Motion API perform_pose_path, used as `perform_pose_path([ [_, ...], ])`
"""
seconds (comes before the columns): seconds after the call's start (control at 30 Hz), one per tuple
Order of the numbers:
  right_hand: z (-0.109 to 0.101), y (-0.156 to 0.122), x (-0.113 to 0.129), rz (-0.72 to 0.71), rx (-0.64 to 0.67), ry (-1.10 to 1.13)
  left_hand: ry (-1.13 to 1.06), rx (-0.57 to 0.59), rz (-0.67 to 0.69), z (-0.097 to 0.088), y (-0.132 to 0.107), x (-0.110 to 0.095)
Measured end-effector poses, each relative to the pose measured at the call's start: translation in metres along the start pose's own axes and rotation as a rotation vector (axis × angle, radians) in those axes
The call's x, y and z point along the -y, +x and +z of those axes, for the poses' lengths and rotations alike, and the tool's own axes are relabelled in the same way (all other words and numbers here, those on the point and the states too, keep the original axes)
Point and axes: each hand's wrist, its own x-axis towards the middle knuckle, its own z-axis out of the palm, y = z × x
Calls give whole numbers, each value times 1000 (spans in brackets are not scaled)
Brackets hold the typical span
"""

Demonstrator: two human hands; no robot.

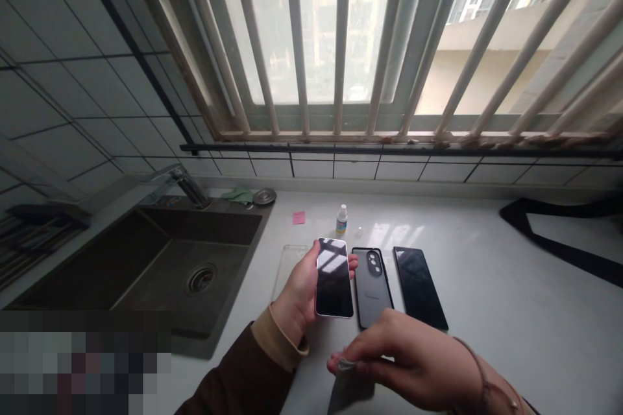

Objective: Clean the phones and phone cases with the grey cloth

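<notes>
Two hands [299, 288] [413, 356], two phones [334, 282] [420, 286], two cases [371, 292] [287, 266], one bottle [341, 222]

You can read no words, brands or numbers. Label [341, 227] on white-capped bottle [342, 220], far side: print too small for you to make out.

The phone [334, 285] is lying screen up in the left fingers [353, 262], whose tips are showing past its right edge. Its screen is staying dark, bright streaks are reflecting across its upper half, and a pale rim is framing it. The grey cloth [353, 394] is hanging below the pinching right fingers [374, 342], its paler top bunching between their tips.
</notes>
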Motion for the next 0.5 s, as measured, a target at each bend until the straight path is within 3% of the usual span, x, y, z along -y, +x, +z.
perform_pose_path([
  [0.1,0,-1,-11,101,-94,236,55,68,-28,0,-4,0],
  [0.17,0,-2,-28,134,-319,356,70,117,-90,1,-6,2],
  [0.2,-1,-2,-37,128,-504,363,73,133,-118,2,-8,3],
  [0.27,-3,-3,-54,122,-871,191,74,156,-141,5,-10,6],
  [0.33,-5,-3,-65,168,-1050,-144,77,185,-140,8,-12,9],
  [0.4,-6,-1,-71,138,-1016,-412,67,222,-143,9,-12,11],
  [0.5,-3,3,-75,27,-790,-643,44,196,-146,7,-9,11],
])
